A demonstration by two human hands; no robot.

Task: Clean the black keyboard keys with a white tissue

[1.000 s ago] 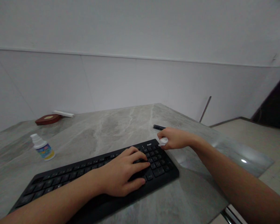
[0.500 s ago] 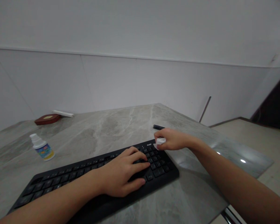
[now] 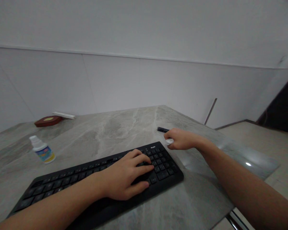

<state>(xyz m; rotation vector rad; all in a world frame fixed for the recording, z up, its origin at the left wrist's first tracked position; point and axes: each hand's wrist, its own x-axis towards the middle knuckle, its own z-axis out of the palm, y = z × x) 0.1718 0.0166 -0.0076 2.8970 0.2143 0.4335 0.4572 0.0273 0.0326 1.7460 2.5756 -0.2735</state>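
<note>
A black keyboard (image 3: pixel 164 175) lies slanted across the front of the grey marbled table. Spread out on its keys, just left of the number pad, is my left hand (image 3: pixel 128 175), fingers apart and holding nothing. My right hand (image 3: pixel 181 139) is off the keyboard's far right corner, closed around a small white wad (image 3: pixel 169 141) that looks like tissue or cloth. Most of the wad is hidden in the fingers. Behind that hand a dark pen-like stick (image 3: pixel 162 129) pokes out to the left; its other end is hidden.
On the left stands a small white spray bottle (image 3: pixel 42 149) with a colourful label. Near the wall lie a dark red wooden piece (image 3: pixel 48 121) and a white strip (image 3: pixel 64 115). The marbled table (image 3: pixel 117 127) ends on the right above a pale floor.
My right hand has moved right with the white wad, off the keyboard's top right corner, uncovering it. My left hand has stayed in place on the keys.
</note>
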